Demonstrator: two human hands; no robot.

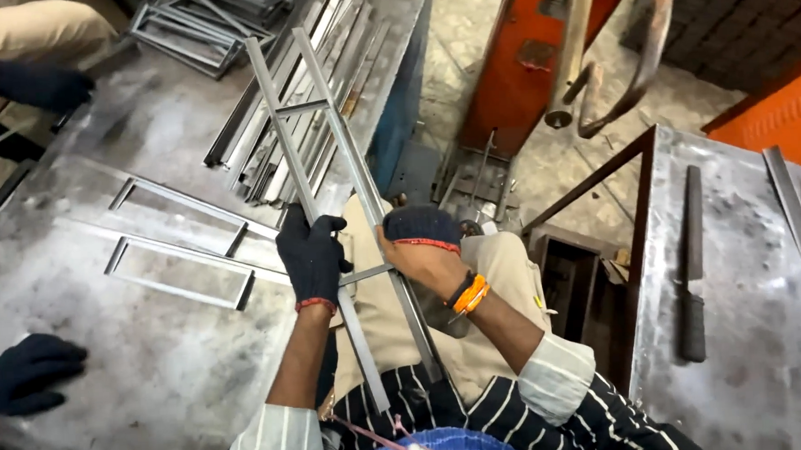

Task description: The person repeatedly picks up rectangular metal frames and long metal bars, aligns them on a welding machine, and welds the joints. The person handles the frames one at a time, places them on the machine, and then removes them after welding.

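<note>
A worker steadies a long, ladder-shaped grey steel frame (324,165) with both hands — the dark-gloved left hand (312,257) clamped on one rail, the half-gloved right hand (420,249) closed on the other at a crossbar. The frame's near end rests against the lap, its far end over the scuffed steel workbench (153,375), where welded rectangular frames (178,255) lie flat — beside a co-worker's gloved hand (25,372).
</note>
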